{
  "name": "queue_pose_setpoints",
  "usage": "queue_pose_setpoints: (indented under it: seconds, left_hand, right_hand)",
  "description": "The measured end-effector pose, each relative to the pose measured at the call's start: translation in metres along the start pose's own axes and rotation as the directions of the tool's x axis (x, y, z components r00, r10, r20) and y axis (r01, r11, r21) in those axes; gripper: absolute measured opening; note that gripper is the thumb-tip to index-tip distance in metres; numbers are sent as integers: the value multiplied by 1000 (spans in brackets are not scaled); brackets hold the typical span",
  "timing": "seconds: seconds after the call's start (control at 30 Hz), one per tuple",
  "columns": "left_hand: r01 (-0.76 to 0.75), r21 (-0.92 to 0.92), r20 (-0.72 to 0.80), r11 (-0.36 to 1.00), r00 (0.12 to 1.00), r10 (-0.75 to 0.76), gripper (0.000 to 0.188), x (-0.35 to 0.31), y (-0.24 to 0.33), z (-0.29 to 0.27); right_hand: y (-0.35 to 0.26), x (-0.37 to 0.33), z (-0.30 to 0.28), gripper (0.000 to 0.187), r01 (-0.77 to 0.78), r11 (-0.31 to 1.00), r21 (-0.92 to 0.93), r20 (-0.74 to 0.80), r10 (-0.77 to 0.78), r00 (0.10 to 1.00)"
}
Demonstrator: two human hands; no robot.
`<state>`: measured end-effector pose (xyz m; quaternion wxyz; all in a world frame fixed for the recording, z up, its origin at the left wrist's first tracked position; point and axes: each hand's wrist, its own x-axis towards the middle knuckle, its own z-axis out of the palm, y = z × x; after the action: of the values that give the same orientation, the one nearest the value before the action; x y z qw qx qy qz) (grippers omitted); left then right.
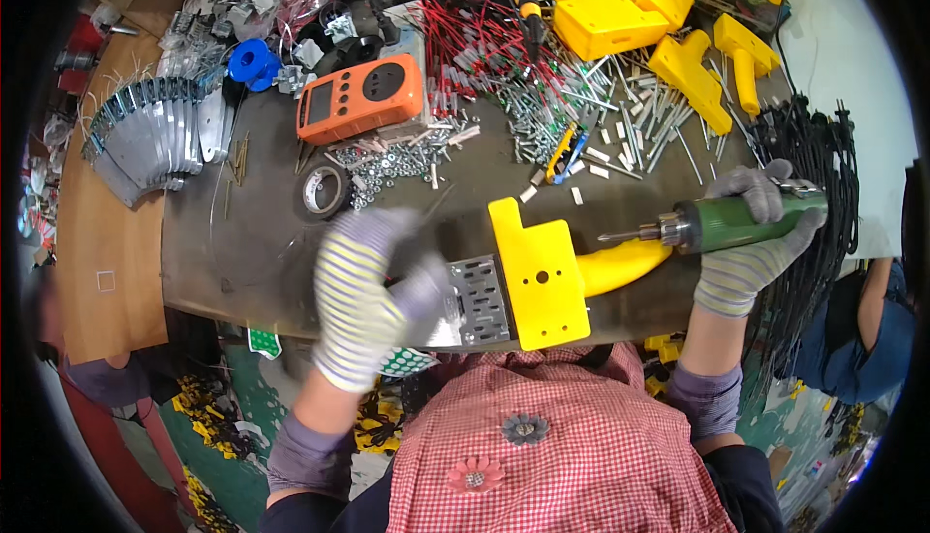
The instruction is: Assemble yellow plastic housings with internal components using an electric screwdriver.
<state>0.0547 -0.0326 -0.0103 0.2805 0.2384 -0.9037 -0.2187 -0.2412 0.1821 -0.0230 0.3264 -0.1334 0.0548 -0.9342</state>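
Observation:
My right hand (765, 233), in a striped grey glove, is closed around a green power screwdriver (722, 225). Its bit points left, just above the yellow handle of a plastic housing (545, 281). The housing lies near the table's front edge, with holes in its upward face. A perforated metal plate (478, 300) sticks out from its left side. My left hand (373, 286), gloved alike, is beside the plate's left end. Motion smears its fingers, so I cannot make out whether it grips anything.
Behind lie a roll of black tape (325, 191), an orange meter (360, 99), piled nuts, screws (542, 111) and red-wired parts. Metal blades (155, 136) fan out at left. More yellow housings (605, 24) are at the back right. Black cables (809, 165) hang at right, near another person (852, 329).

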Motion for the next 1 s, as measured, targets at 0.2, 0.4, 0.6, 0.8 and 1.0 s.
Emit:
queue_pose_setpoints:
  seconds: [0.2, 0.4, 0.6, 0.8, 1.0]
  left_hand:
    - [-238, 465, 151, 853, 970, 188, 17, 50, -44, -6]
    - [-199, 802, 368, 563, 907, -203, 12, 75, -50, 8]
    - [-74, 173, 100, 982, 993, 57, 14, 7, 34, 4]
    - [28, 12, 43, 1000, 999, -28, 17, -57, 60, 21]
    - [-67, -12, -15, 998, 998, 67, 15, -51, 58, 29]
  right_hand:
    - [-14, -25, 12, 50, -37, 999, -39, 78, 40, 996]
    - [-1, -51, 4, 52, -22, 999, 49, -37, 24, 999]
    - [3, -54, 1, 54, -12, 999, 30, -43, 13, 999]
    - [3, -48, -1, 50, -95, 994, 58, -7, 95, 995]
    - [3, -50, 0, 45, -111, 992, 52, -26, 112, 993]
